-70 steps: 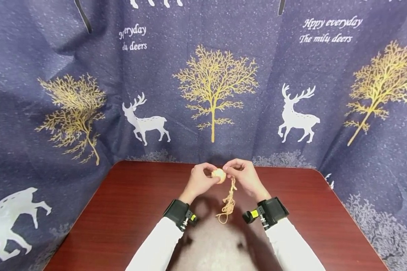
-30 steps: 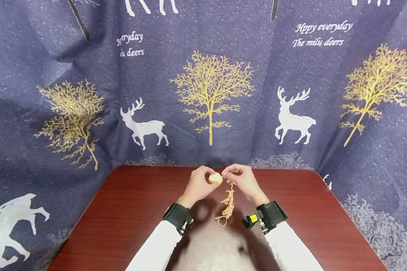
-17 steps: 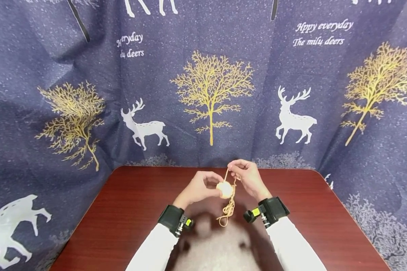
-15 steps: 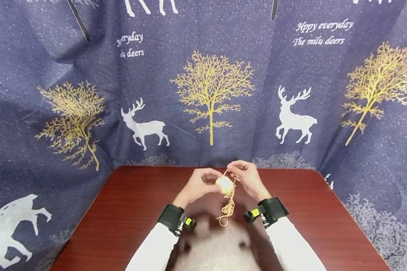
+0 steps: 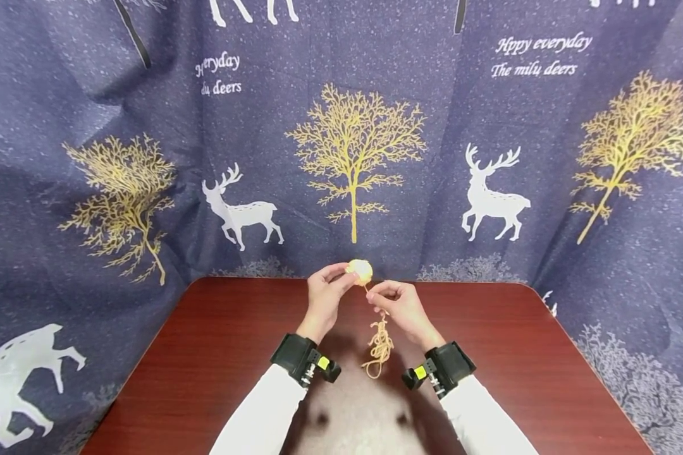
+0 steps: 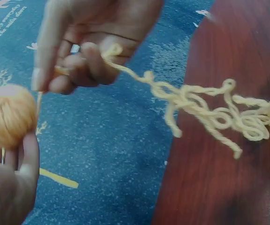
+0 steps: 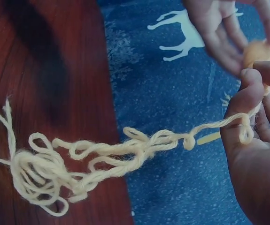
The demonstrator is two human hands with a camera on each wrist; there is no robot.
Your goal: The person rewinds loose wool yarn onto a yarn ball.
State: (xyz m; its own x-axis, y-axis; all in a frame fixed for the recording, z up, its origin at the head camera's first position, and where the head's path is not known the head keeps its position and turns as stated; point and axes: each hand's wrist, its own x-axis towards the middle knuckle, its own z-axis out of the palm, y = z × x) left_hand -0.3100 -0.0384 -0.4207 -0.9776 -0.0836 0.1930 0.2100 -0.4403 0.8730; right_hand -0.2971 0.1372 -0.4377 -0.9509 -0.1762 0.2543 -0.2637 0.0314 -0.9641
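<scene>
My left hand [image 5: 324, 296] holds a small round ball of pale yellow yarn [image 5: 360, 272] between thumb and fingers, raised near the table's far edge. Just to the right and a little lower, my right hand [image 5: 400, 309] pinches the strand that runs off the ball. In the left wrist view the strand is a short taut line between the ball [image 6: 11, 117] and the right fingertips. From under the right hand's curled fingers hangs a loose, looped tangle of the same yarn [image 7: 139, 152], with knots and dangling loops.
A reddish-brown table [image 5: 205, 354] lies beneath both hands, with a bright glare patch at its near middle. Behind it hangs a dark blue cloth [image 5: 319, 221] printed with white deer and golden trees. Black wrist cameras are strapped to both wrists.
The ball has gone up and to the left with my left hand since half a second ago. My right hand has come down and slightly left, now below the ball; the tangle still hangs.
</scene>
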